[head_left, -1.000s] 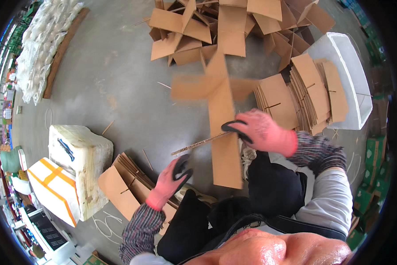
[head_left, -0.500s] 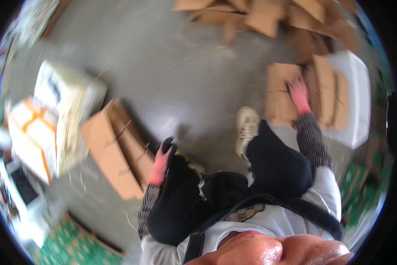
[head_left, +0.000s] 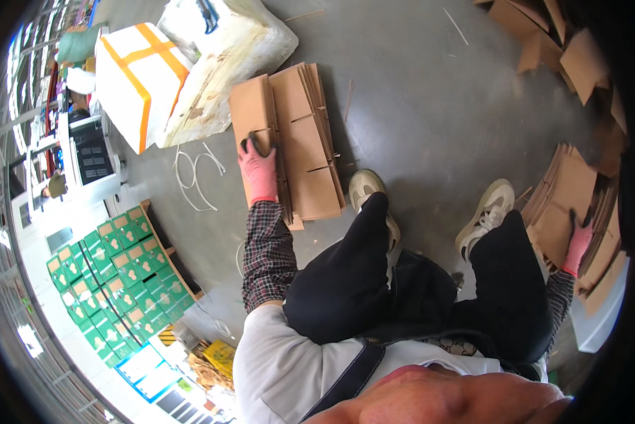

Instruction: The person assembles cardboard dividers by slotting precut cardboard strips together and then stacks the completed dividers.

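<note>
My left hand [head_left: 259, 169], in a pink glove with dark fingertips, reaches onto a stack of folded brown cardboard pieces [head_left: 250, 106] on the floor. Its thumb and fingers are spread apart on the stack, near the seam with a second cardboard stack [head_left: 310, 145] lying right alongside. Far over to the right, my right hand [head_left: 578, 247], gloved the same way, touches another cardboard stack [head_left: 559, 191]. Thumb and fingers there stand apart in a V, partly sunk beside a neighbouring stack [head_left: 603, 240].
White foam boxes, one with orange tape [head_left: 144, 67], stand beyond the left stacks. Green cartons [head_left: 123, 272] are piled on a pallet at lower left. Loose white strapping [head_left: 194, 180] lies on the floor. Scattered cardboard [head_left: 586, 60] fills the upper right, and a white box [head_left: 600, 311] sits at the right rim.
The view has swung left. My left hand has gone from beside my knee onto the left cardboard stack. My right hand stays at the right-hand stacks.
</note>
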A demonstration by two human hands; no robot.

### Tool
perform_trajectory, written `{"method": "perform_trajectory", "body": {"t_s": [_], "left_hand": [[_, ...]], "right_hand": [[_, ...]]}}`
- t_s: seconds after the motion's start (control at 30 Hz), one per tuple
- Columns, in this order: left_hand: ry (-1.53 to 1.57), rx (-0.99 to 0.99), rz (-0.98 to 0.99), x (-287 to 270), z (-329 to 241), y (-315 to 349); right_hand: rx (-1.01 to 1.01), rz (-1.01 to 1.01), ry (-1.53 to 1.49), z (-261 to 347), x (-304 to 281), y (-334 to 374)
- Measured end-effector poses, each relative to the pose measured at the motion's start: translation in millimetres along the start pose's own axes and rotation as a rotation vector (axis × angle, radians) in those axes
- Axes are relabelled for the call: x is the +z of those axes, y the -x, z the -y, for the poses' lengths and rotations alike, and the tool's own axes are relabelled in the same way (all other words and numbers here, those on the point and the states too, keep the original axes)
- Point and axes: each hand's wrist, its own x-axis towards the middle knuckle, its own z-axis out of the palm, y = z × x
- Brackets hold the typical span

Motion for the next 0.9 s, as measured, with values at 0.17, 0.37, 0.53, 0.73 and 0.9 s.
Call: {"method": "perform_trajectory", "body": {"t_s": [0.17, 0.37, 0.53, 0.73, 0.9], "left_hand": [[0.386, -0.014, -0.033, -55, -6, -24], [0.425, 0.631, -0.063, -121, -186, 13], [0.367, 0.851, 0.268, -43, -279, 51], [0.220, 0.915, 0.557, 60, -334, 103], [0.149, 0.966, 0.625, 79, -353, 109]], "right_hand": [[-0.113, -0.137, -0.459, 76, -22, -17], [-0.607, 0.024, 0.079, 198, 79, -32], [-0.419, 0.147, -0.102, 201, 76, -46], [-0.457, 0.024, -0.259, 287, -3, -19], [-0.806, 0.221, 0.017, 337, -1, 19]]}}
